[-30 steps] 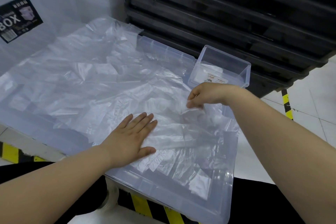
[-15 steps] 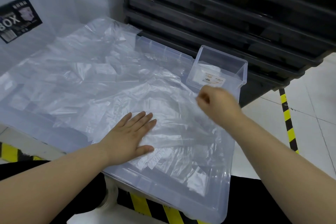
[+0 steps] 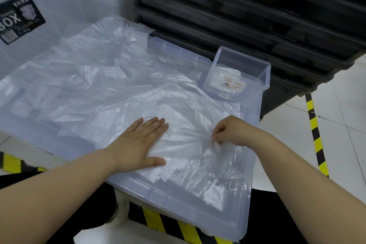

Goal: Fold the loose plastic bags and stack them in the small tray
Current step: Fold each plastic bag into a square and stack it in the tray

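Several loose clear plastic bags (image 3: 95,85) lie spread over a large clear bin lid (image 3: 227,222). My left hand (image 3: 140,142) rests flat, fingers straight, on the nearest bag (image 3: 188,136). My right hand (image 3: 231,130) pinches that same bag's right side between thumb and curled fingers, and the plastic bunches there. The small clear tray (image 3: 263,77) stands at the lid's far right corner, with a white label and what looks like folded plastic inside.
Stacked black crates (image 3: 247,16) rise right behind the tray. A translucent storage box with a dark "BOX" label (image 3: 19,18) stands at the back left. White floor tiles with yellow-black hazard tape (image 3: 315,130) lie to the right and below the lid.
My right hand has come down from near the tray toward me and now pinches the bag's right side. The left hand has stayed flat in place.
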### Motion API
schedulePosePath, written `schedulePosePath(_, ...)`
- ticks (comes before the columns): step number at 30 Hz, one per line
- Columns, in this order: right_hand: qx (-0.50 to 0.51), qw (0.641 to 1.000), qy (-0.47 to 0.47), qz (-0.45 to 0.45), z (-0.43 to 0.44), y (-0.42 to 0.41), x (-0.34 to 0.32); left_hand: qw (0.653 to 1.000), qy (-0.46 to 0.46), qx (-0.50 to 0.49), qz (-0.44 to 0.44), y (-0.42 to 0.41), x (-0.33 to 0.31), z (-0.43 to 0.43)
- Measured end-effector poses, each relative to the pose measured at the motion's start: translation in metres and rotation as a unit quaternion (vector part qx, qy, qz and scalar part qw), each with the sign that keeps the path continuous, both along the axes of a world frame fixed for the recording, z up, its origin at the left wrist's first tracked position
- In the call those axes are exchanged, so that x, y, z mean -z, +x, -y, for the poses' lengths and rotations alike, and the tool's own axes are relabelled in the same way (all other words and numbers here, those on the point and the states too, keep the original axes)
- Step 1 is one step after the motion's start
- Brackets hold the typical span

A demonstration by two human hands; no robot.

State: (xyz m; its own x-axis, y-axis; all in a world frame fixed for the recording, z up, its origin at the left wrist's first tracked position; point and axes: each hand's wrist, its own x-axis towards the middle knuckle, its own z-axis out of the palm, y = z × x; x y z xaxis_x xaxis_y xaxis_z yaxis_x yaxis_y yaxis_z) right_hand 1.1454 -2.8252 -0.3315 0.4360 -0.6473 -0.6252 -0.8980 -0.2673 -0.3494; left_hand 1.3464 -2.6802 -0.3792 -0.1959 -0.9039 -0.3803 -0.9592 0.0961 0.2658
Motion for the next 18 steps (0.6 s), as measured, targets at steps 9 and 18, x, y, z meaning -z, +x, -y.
schedulePosePath(9, -0.062, 0.985, -0.103, -0.124, 0.004, -0.006, 0.000, 0.999, -0.008, 0.010, 0.032, -0.003, 0.005, -0.002)
schedulePosePath(18, -0.113, 0.933, -0.340, -0.049, -0.032, -0.006, -0.010, 0.999, -0.015, 0.013, 0.046, -0.004, 0.008, -0.003)
